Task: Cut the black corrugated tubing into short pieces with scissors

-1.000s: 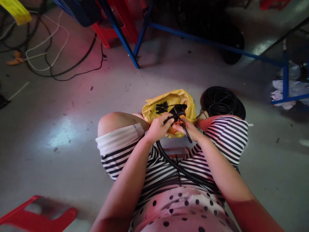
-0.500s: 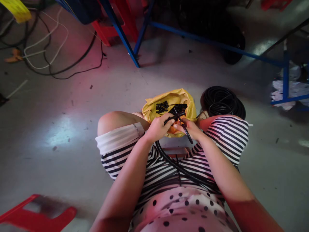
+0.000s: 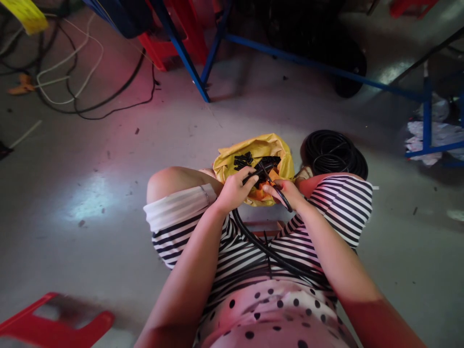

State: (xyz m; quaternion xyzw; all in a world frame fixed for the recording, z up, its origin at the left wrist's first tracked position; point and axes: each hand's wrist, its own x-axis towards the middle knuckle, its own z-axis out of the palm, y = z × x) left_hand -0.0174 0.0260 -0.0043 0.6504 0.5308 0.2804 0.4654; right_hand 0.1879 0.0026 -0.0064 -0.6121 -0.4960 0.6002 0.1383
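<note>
My left hand [image 3: 232, 191] is closed round a black corrugated tube [image 3: 255, 242], whose free end sticks out over a yellow bag [image 3: 227, 164]. From that hand the tube runs down across my lap to the right. My right hand [image 3: 290, 191] grips a pair of scissors [image 3: 286, 200] by its black handles. The scissor blades cross the tube near its end; whether they touch it I cannot tell. Short black tube pieces [image 3: 243, 160] lie inside the open bag, below both hands. Something orange shows in the bag beneath my fingers.
A coil of black tubing [image 3: 335, 153] lies on the floor beyond my right knee. Blue metal table legs [image 3: 190, 58] and a red stool [image 3: 159, 50] stand ahead. Loose cables [image 3: 97, 104] spread at the upper left. Another red stool [image 3: 68, 328] is at the lower left.
The scissor handles have spread a little wider in my right hand. My left hand and the tube's end have shifted slightly.
</note>
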